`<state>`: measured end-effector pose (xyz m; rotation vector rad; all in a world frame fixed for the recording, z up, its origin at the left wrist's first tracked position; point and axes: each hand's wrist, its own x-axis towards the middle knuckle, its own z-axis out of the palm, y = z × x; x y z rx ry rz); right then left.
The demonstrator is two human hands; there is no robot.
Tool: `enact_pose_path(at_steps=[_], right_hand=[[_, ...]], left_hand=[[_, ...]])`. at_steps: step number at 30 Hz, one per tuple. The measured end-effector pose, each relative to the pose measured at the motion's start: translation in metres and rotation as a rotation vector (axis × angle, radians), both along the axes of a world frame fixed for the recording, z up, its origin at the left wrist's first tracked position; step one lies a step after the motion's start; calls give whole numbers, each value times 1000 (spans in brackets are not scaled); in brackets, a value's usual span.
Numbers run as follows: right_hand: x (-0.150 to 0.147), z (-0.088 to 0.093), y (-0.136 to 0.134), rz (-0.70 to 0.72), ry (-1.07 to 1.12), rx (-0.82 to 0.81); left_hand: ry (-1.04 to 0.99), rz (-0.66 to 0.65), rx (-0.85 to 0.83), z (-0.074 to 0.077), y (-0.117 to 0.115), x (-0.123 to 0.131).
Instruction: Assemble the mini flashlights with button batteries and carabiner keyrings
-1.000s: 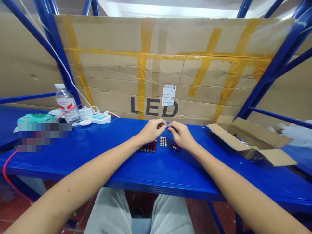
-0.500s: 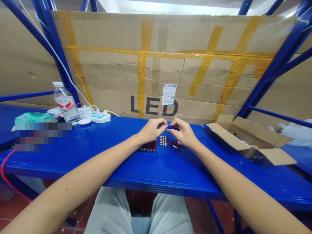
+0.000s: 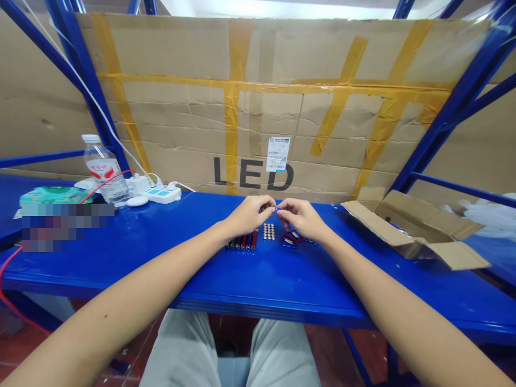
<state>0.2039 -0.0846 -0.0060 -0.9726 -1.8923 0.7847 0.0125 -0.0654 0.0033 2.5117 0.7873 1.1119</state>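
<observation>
My left hand (image 3: 252,215) and my right hand (image 3: 299,216) meet fingertip to fingertip above the blue table. The right one pinches a small blue piece (image 3: 279,209), mostly hidden by its fingers. The left fingers are closed on something small at its end, too hidden to name. Below the left hand, several dark and red metallic tubes (image 3: 247,241) lie side by side. Rows of small silver discs (image 3: 269,231) lie between the hands. A cluster of red and blue carabiner-like clips (image 3: 289,239) is under the right hand.
An open cardboard box (image 3: 419,226) stands at the right. On the left are a plastic bottle (image 3: 105,171), a white power strip (image 3: 162,194) and a green packet (image 3: 52,195). A large taped carton (image 3: 181,118) stands behind the table (image 3: 133,247).
The right fingers have closed further over the blue piece, so less of it shows. More of the clips beneath the right hand has come into view.
</observation>
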Motion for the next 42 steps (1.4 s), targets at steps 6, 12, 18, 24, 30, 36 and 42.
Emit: enact_pose_path(at_steps=[6,12,18,24,30,36,42], right_hand=[[0,0,0,14,-52,3],[-2,4,-1,-28,-154,127],[-4,-5,3,-46,-7,134],[-2,-10,7,-80,20,208],[-1,-3,2,-102,-77,291],[-1,-1,0,-87,-131,191],[0,0,1,-8,-101,32]], left_hand=[[9,-13,21,1,0,0],[15,0,16,0,-1,1],[-9,15,-29,-5,5,1],[-64,-7,-110,-5,5,2],[-85,0,-142,-3,4,1],[-64,6,-85,-3,2,1],[-7,6,18,-2,0,2]])
